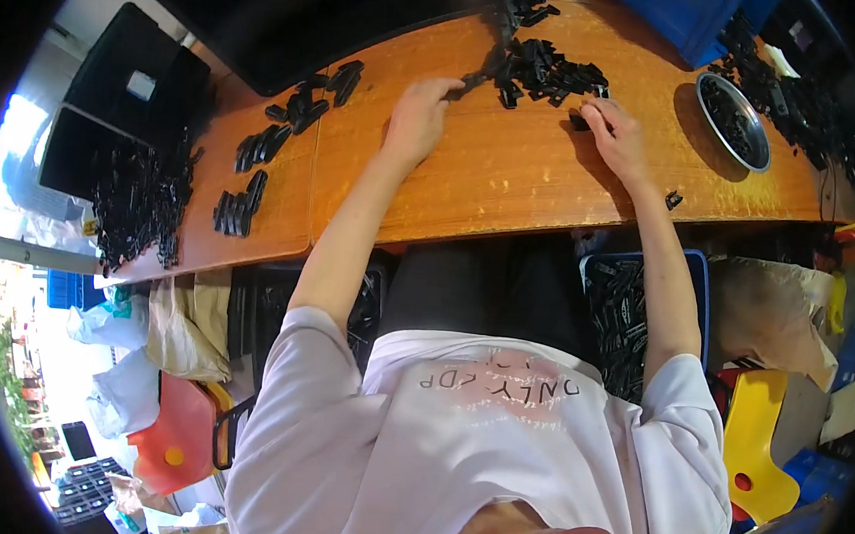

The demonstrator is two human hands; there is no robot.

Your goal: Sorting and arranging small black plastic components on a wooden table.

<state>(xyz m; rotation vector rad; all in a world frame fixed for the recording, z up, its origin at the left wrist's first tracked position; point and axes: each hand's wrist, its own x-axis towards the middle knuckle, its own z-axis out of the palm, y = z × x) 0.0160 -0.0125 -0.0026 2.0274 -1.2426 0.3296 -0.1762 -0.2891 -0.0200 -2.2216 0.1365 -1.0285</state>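
Note:
A pile of small black plastic parts (547, 71) lies at the far middle of the wooden table (512, 165). My left hand (421, 122) is at the pile's left side, its fingers closed on a dark part (472, 82) at their tips. To the right of the pile, the fingers of my right hand (613, 139) are bent together around a small black plastic part (579, 122). A metal bowl (767, 151) with small dark pieces in it stands to the right of that hand. One loose black piece (673, 200) lies near the table's front edge.
Sorted black parts (239, 214) lie in rows on the left, beside a larger heap (143, 201). A blue bin (668, 22) and more black parts (799, 109) occupy the far right. Below the table, a blue-rimmed crate (696, 283) holds black parts. A yellow stool (755, 434) stands low right.

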